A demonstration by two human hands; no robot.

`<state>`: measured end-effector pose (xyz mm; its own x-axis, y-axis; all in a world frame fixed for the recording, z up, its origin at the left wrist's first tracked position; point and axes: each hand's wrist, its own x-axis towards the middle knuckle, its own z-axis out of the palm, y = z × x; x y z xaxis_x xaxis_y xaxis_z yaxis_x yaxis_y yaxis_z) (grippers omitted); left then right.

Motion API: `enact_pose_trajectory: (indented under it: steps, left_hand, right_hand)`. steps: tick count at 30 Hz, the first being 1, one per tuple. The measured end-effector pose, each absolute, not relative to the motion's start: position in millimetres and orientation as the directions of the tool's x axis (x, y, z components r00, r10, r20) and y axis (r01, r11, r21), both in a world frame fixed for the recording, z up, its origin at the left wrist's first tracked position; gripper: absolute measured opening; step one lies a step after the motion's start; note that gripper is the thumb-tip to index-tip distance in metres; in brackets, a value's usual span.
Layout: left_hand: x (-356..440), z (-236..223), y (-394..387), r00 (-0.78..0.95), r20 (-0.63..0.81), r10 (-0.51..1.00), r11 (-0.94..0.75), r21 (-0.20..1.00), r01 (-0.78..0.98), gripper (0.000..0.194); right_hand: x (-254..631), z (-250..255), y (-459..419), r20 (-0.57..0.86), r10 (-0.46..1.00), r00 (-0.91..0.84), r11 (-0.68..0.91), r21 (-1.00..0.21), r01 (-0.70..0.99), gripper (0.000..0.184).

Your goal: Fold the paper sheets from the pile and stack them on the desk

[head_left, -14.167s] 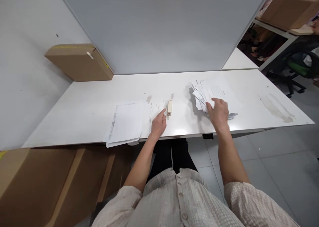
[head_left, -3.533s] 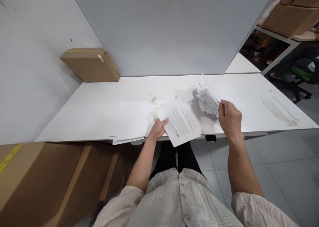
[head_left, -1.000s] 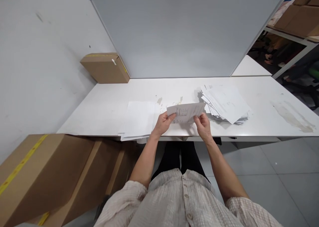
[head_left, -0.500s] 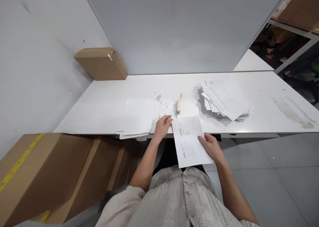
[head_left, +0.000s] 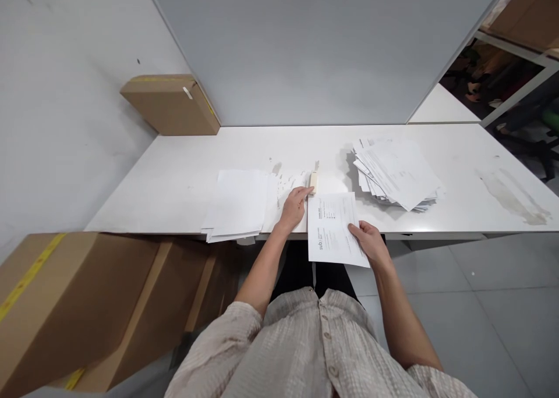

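Note:
My right hand (head_left: 370, 244) grips a printed sheet of paper (head_left: 334, 229) by its right edge, thumb on top. Whether more sheets lie under it, I cannot tell. The sheet's far edge rests at the near end of a small cream stapler (head_left: 314, 178) on the table. My left hand (head_left: 293, 209) has its fingers stretched out, their tips touching the stapler's near end beside the sheet's upper left corner. Left of that hand lies a low stack of blank-looking paper (head_left: 241, 200), jutting a little over the table edge.
A thick, untidy pile of printed papers (head_left: 399, 174) sits on the white table (head_left: 174, 182) at right. A cardboard box (head_left: 172, 104) stands in the back left corner, against a grey panel (head_left: 305, 49). Large cardboard boxes (head_left: 78, 281) stand below at left.
My left hand has moved forward and right onto the stapler's near end. The printed sheet has moved forward, up to the stapler, with my right hand still holding its right edge.

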<state>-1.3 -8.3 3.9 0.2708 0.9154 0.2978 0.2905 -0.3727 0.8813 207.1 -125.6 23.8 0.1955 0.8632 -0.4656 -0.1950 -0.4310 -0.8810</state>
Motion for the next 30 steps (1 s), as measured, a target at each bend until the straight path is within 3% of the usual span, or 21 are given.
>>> enact_pose_trajectory:
  steps: [7, 26, 30]
  left_hand:
    - [-1, -2, -5, 0.311, 0.363, 0.878, -0.475, 0.737, 0.481, 0.051]
    - [1, -2, -8, 0.331, 0.371, 0.868, -0.497, 0.644, 0.581, 0.062]
    - [1, 0, -9, 0.343, 0.36, 0.868, -0.497, 0.632, 0.594, 0.048]
  right_hand:
    - [202, 33, -120, -0.487, 0.842, 0.233, -0.459, -0.873, -0.165, 0.027]
    - [217, 40, -136, -0.492, 0.849, 0.191, -0.454, -0.865, -0.211, 0.023]
    - [223, 69, -149, -0.46, 0.876, 0.144, -0.419, -0.874, -0.245, 0.028]
